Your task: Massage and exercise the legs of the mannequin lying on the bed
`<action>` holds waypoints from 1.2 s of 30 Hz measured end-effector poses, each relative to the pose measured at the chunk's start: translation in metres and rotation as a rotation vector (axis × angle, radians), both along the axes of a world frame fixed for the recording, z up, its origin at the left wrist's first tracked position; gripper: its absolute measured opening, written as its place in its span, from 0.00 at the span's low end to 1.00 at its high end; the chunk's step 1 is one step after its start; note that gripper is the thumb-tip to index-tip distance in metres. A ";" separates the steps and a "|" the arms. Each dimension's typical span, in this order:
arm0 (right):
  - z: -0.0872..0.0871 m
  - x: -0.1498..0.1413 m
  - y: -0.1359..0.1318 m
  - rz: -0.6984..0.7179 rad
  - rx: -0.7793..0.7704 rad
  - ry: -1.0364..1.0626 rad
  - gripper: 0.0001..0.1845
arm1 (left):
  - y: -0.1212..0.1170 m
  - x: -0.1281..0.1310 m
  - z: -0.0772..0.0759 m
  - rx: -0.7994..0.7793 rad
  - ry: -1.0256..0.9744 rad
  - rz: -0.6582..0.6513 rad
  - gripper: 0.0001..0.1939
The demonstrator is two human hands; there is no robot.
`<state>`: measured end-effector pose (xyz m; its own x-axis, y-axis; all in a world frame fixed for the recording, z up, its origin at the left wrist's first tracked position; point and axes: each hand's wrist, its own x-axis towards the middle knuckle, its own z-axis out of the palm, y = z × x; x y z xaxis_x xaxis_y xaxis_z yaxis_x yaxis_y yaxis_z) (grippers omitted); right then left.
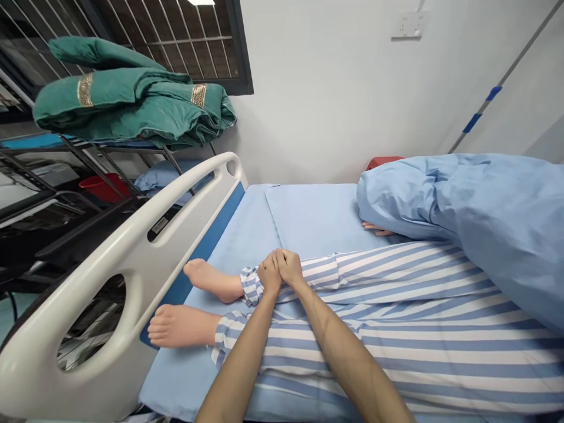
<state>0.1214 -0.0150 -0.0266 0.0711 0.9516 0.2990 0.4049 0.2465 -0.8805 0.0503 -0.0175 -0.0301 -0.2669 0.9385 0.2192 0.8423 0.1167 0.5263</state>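
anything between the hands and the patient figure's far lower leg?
Just the striped trouser: left hand and right hand appear to rest on it, side by side. Nothing else visible in the way; the blue quilt lies off to the right. Fingertips hidden.

Two bare forearms, left (244,364) and right (346,349), bare right up from the frame's bottom edge. Both slim, smooth outline, tapering evenly to narrow wrists. Soft shadow streaks along the right one. Left hand (269,275) and right hand (289,268) also bare: compact, rounded knuckles. Small dark patch on back of left hand, mark or shadow, can't tell. Fingertips hidden, upper arms out of frame.
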 end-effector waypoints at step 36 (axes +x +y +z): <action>0.000 0.034 0.007 -0.015 0.027 0.071 0.25 | 0.017 0.033 0.064 0.315 -0.708 -0.178 0.21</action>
